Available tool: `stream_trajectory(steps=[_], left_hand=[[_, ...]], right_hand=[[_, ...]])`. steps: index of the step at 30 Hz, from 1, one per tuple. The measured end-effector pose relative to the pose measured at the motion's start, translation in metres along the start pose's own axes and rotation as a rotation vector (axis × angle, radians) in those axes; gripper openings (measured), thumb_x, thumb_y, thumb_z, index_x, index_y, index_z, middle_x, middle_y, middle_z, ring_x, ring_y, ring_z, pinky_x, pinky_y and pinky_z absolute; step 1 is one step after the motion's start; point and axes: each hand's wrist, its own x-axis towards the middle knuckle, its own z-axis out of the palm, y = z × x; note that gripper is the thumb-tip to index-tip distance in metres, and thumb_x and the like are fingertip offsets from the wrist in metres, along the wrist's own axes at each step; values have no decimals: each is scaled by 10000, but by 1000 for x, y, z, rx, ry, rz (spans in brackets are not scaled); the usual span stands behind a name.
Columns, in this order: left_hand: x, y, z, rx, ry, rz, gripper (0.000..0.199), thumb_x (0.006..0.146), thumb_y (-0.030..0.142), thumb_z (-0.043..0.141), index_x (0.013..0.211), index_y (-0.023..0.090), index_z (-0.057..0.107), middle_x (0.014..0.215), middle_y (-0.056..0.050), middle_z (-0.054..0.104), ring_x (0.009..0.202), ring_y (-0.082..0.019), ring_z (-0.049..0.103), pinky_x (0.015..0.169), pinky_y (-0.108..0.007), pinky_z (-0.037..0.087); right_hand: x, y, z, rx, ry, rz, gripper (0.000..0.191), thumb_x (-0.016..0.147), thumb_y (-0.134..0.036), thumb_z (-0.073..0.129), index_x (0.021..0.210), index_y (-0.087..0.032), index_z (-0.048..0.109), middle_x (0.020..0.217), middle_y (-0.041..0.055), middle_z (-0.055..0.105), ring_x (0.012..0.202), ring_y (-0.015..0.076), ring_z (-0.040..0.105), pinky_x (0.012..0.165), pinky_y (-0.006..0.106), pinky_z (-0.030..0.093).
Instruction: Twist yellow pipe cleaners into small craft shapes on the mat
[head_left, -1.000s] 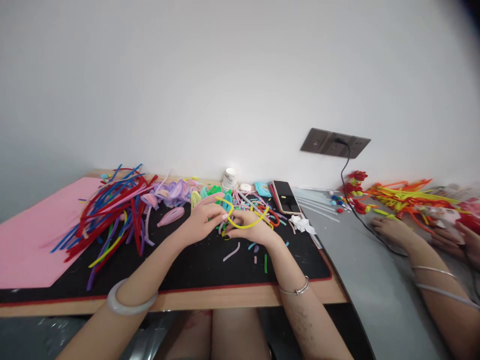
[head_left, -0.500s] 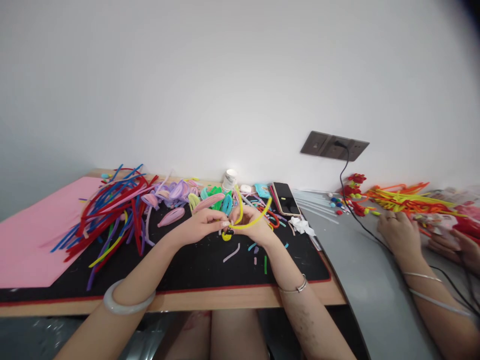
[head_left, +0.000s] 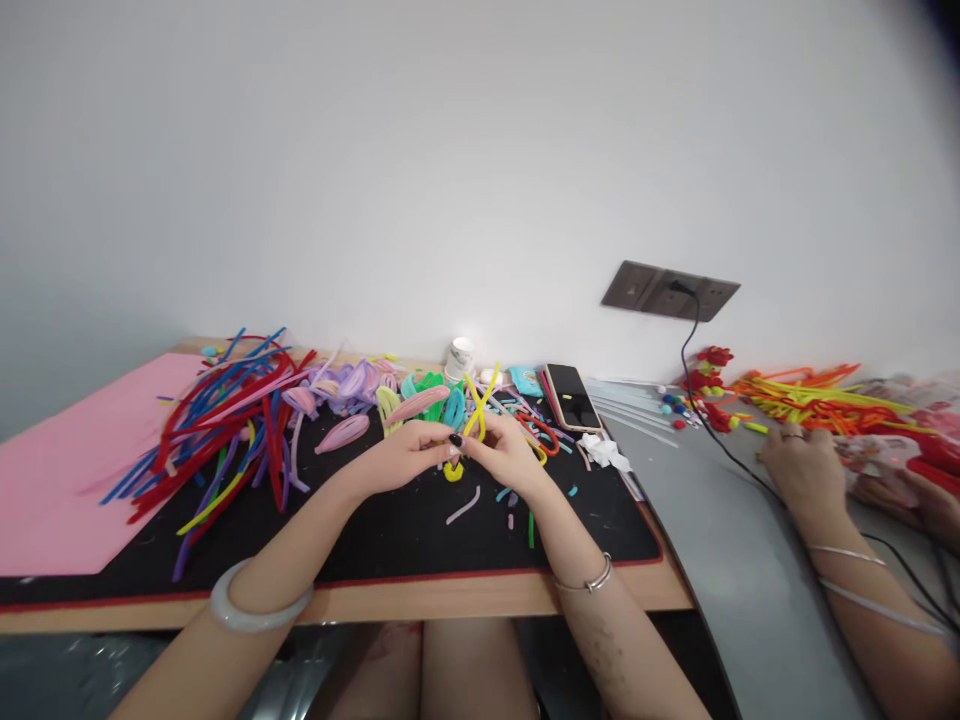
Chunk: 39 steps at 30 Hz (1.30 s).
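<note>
A yellow pipe cleaner (head_left: 480, 408) is pinched between my two hands above the black mat, its two ends crossing and pointing up. My left hand (head_left: 409, 452) grips it with thumb and fingertips from the left. From the right, my right hand (head_left: 504, 452) closes on it, thumb and fingertips meeting the left ones. A small curled yellow end (head_left: 453, 471) shows just below the fingertips. Where the pieces join is hidden by the fingers. A pink looped pipe-cleaner bundle (head_left: 417, 404) lies just behind my left hand.
Red and blue pipe cleaners (head_left: 225, 420) heap at left on pink paper (head_left: 82, 480). A paper cup (head_left: 460, 358), phone (head_left: 573, 397) and tissue (head_left: 604, 452) stand or lie behind. Cut bits lie on the black mat (head_left: 420, 550). A co-worker's hand (head_left: 806, 470) works at the right.
The yellow ends swung from spreading rightward to standing upright and crossed. My right hand has turned, its thumb now against the left fingertips. The co-worker's hands shifted slightly.
</note>
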Motion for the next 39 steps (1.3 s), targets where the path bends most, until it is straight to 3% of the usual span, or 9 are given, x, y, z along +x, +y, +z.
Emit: stream_trajectory(steps=[3, 10, 14, 19, 26, 29, 33, 36, 39], left_hand=[[2, -1, 3, -7, -24, 8, 283, 859, 334, 430, 719, 142, 583, 617, 15, 513, 581, -116, 458, 551, -224, 353], [4, 0, 6, 211, 101, 178, 256, 874, 260, 420, 698, 163, 580, 690, -3, 592, 740, -143, 544, 720, -263, 423], [4, -1, 6, 273, 141, 201, 267, 865, 251, 429, 654, 174, 572, 646, -9, 581, 824, -177, 567, 763, -301, 442], [3, -2, 3, 202, 227, 185, 254, 854, 266, 446, 648, 184, 572, 641, -16, 582, 1086, -223, 507, 979, -373, 341], [1, -5, -3, -5, 219, -15, 296, 844, 356, 446, 656, 158, 558, 628, -7, 552, 755, -189, 576, 707, -298, 442], [1, -6, -5, -41, 240, -15, 308, 838, 362, 452, 630, 157, 549, 657, -13, 564, 853, -203, 562, 771, -304, 423], [1, -7, -7, -61, 232, -19, 290, 835, 351, 455, 650, 160, 569, 738, -28, 611, 940, -206, 536, 861, -325, 391], [2, -6, -7, -16, 208, -14, 294, 833, 350, 452, 642, 164, 577, 720, -20, 606, 962, -208, 525, 870, -329, 389], [2, -5, -6, 26, 179, 4, 305, 826, 357, 463, 613, 167, 569, 637, -10, 569, 924, -212, 540, 825, -316, 411]], right_hand=[[1, 3, 1, -39, 44, -20, 220, 788, -279, 535, 609, -159, 487, 555, -27, 465, 523, 91, 397, 516, 224, 321], [4, 3, 7, -7, 208, 56, 215, 744, -205, 507, 556, -168, 411, 520, -47, 372, 496, 83, 343, 492, 225, 276], [3, 3, 7, 22, 216, 74, 213, 739, -216, 510, 547, -165, 432, 506, -44, 374, 483, 83, 340, 481, 226, 271], [2, 7, 4, 43, 229, 59, 229, 743, -309, 561, 578, -157, 512, 507, -30, 422, 471, 85, 346, 467, 229, 284], [-1, 2, 5, 133, 306, -4, 187, 748, -331, 608, 673, -161, 598, 515, -18, 451, 472, 96, 376, 459, 238, 305], [-1, -1, 5, 244, 265, 30, 230, 755, -377, 609, 674, -161, 600, 548, 2, 513, 449, 94, 393, 445, 242, 323], [-1, -6, 4, 348, 120, 9, 207, 747, -365, 625, 680, -170, 604, 934, 99, 645, 649, 159, 565, 521, 262, 418], [-1, -9, 2, 271, 37, -10, 145, 749, -311, 628, 819, -185, 649, 1055, 123, 621, 886, 228, 590, 571, 262, 445], [1, -9, -1, 132, 11, -50, 253, 747, -254, 628, 997, -213, 642, 1059, 94, 619, 924, 210, 577, 616, 257, 453]])
